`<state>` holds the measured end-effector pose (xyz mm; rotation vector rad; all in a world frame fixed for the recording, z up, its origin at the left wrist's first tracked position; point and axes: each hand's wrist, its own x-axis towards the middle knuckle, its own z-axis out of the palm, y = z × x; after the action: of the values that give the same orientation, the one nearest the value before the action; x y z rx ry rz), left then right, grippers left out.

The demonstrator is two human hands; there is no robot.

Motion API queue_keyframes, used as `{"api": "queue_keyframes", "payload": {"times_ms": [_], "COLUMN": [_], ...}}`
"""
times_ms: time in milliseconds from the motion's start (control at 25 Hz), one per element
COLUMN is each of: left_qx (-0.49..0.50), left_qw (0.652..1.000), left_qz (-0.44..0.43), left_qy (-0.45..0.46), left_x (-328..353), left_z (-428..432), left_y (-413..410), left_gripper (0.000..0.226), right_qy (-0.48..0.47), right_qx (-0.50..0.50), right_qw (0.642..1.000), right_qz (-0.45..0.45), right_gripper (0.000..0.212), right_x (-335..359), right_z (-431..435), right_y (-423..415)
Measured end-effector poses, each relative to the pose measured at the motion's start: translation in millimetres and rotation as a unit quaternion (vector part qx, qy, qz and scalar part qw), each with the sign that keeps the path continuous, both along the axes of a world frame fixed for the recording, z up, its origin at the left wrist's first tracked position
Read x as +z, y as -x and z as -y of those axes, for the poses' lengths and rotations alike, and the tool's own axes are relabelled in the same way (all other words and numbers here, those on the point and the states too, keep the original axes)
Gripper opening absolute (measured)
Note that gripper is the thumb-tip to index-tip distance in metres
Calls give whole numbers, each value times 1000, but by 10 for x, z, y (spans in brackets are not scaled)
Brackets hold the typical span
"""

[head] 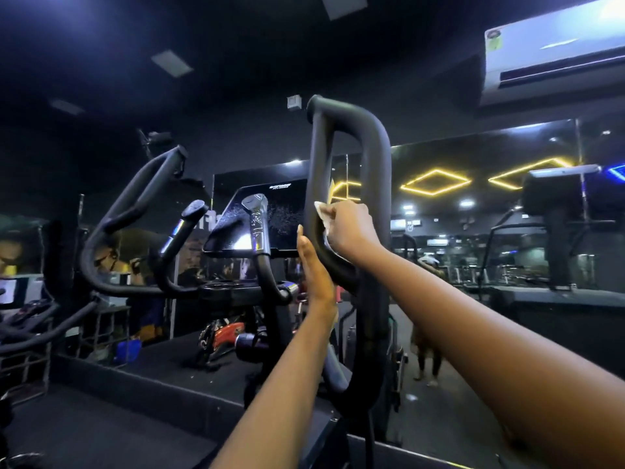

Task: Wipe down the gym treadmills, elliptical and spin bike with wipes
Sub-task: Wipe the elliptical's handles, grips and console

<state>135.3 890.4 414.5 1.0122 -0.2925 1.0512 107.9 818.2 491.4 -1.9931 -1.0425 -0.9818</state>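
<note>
The elliptical's right loop handle (375,157), black and padded, rises in the middle of the view. My right hand (348,228) grips a white wipe (321,213) and presses it against the inner bar of that loop. My left hand (313,265) lies flat with straight fingers against the outer side of the same bar, just below the wipe. The elliptical's console screen (280,214) stands behind, speckled with droplets. The left loop handle (135,198) leans away at the left.
A mirror wall (473,204) ahead reflects yellow diamond lights and other gym machines. An air conditioner (554,59) hangs at the upper right. A red-and-black machine part (226,333) sits on the low black platform (162,377). Another machine's handles (30,330) show at far left.
</note>
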Motion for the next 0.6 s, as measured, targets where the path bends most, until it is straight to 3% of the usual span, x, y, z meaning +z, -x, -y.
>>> {"api": "queue_keyframes", "payload": {"times_ms": [160, 320, 440, 480, 600], "left_qx": [-48, -44, -19, -20, -36], "left_qw": [997, 999, 996, 995, 991], "left_qz": [54, 26, -8, -13, -12], "left_qy": [25, -12, -81, -99, -126], "left_x": [11, -57, -100, -114, -130], "left_z": [93, 1, -94, -102, -112], "left_y": [42, -77, -47, -5, 65], "left_gripper": [80, 69, 80, 90, 102], "right_qy": [107, 251, 324, 288, 16], "right_qx": [-58, -140, -171, -168, -119], "right_qw": [990, 950, 926, 940, 993], "right_qz": [64, 121, 96, 73, -10], "right_gripper": [24, 26, 29, 28, 22], "right_x": [-206, -222, 28, 129, 369], "right_z": [97, 332, 378, 352, 145], "right_y": [-9, 205, 309, 310, 135]}}
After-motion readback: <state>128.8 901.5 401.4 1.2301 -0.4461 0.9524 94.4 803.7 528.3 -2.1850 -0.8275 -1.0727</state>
